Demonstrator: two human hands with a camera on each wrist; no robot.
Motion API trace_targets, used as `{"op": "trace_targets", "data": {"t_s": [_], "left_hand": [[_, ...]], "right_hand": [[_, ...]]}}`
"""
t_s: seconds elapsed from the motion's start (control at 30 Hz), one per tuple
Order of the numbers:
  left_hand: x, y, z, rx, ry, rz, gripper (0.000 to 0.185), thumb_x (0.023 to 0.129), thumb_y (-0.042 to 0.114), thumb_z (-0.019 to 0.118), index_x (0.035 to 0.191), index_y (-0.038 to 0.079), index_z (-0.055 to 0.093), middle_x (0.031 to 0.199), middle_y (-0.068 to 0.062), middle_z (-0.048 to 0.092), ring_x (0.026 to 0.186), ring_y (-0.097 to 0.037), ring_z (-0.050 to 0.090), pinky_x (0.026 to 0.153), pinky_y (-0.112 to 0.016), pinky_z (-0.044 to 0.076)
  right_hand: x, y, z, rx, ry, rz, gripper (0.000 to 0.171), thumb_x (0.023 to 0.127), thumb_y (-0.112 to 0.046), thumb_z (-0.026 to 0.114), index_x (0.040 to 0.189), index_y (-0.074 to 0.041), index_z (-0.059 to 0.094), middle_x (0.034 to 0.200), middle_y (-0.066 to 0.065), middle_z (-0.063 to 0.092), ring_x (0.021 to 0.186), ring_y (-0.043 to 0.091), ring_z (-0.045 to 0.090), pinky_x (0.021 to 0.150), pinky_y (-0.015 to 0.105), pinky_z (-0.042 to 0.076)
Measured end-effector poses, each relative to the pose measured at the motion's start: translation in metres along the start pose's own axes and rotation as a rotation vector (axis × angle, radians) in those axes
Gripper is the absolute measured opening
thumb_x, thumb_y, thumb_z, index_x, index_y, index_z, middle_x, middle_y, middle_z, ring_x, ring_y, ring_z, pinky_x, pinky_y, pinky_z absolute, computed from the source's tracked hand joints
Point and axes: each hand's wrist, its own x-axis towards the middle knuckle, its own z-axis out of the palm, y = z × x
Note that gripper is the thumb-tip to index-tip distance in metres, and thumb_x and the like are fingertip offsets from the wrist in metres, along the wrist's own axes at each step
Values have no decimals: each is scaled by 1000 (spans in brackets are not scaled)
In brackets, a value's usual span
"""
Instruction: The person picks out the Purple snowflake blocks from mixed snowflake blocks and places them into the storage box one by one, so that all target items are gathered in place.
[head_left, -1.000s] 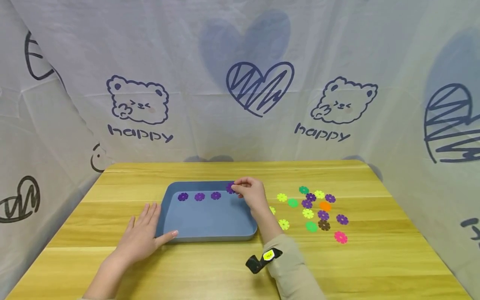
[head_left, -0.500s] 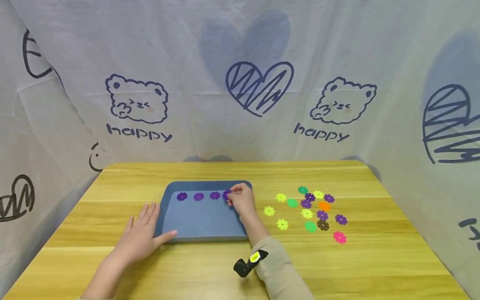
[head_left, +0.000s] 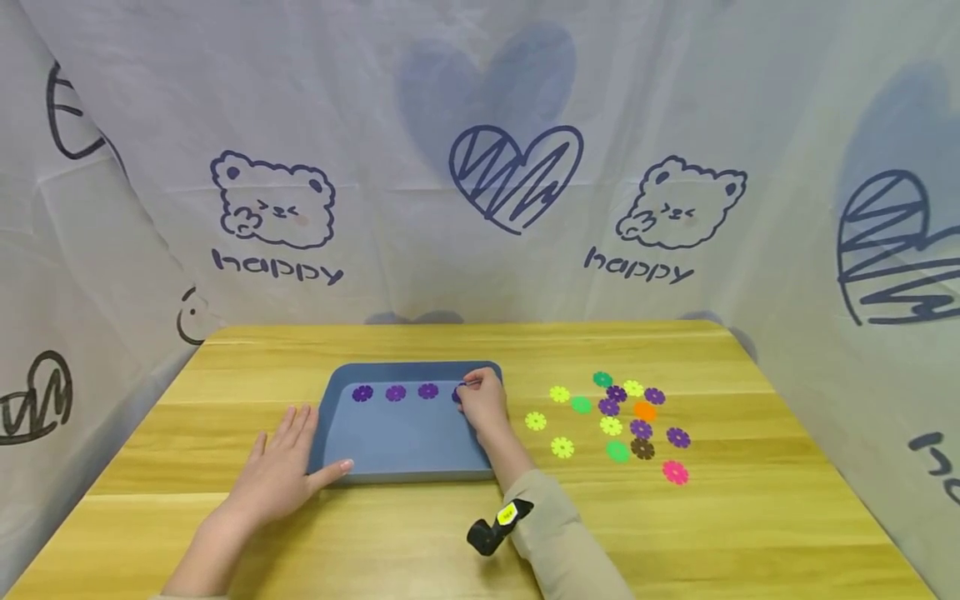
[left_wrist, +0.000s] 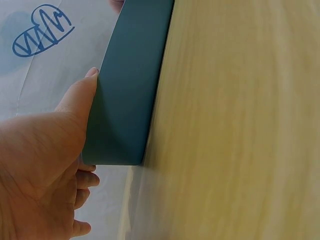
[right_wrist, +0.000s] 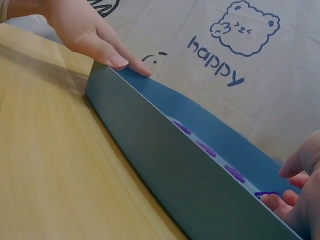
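Note:
A blue rectangular tray stands on the table. Three purple snowflake discs lie in a row along its far side. My right hand reaches in at the right end of that row. Its fingertips hold another purple snowflake disc, low over the tray floor; the head view shows only part of it past the fingers. My left hand rests at the tray's near left corner, fingers straight along the left side. Its thumb lies on the near rim in the left wrist view.
To the right of the tray, loose snowflake discs lie scattered on the wooden table: yellow, green, purple, orange, brown and pink. A printed white cloth hangs behind.
My right hand has moved left and slightly down with the purple disc, from the tray's far right rim to the end of the row. The left hand has stayed on the tray corner.

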Motion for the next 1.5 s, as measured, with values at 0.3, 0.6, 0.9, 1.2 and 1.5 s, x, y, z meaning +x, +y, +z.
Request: {"op": "trace_targets", "data": {"t_s": [0.3,0.6,0.9,1.2,1.5], "left_hand": [[0,0,2,-14,-4,0,107,87,71,50,153,-7,16,159,-30,13,148,-48,10,111,-74,8],[-1,0,1,-17,-5,-7,107,88,70,50,153,-7,15,160,-30,12,148,-47,9,112,-74,7],[1,-1,1,-14,-7,-8,108,87,72,49,153,-7,15,160,-29,11,148,-47,9,112,-74,7],[2,0,0,-13,-7,-2,108,87,71,50,153,-7,15,159,-30,12,148,-48,9,112,-74,7],[0,-1,0,0,-2,-1,107,88,71,49,153,-7,16,159,-30,13,148,-47,10,112,-74,8]], "right_hand": [[-11,-11,-9,-41,56,-99,16,88,-2,64,103,-1,61,98,11,57,90,22,55,78,33,53],[-21,-28,-37,79,17,-158,19,90,-3,62,109,2,60,98,11,60,81,14,58,76,26,57],[-18,-20,-92,39,62,-236,23,92,-5,61,113,4,59,103,13,60,85,12,55,72,15,51],[-10,-3,-154,-112,87,-250,26,96,-15,60,119,-2,57,111,12,56,100,17,52,77,13,45],[-8,24,-217,-285,117,-218,38,96,-23,62,126,0,54,117,12,55,99,9,51,78,6,44]]}}
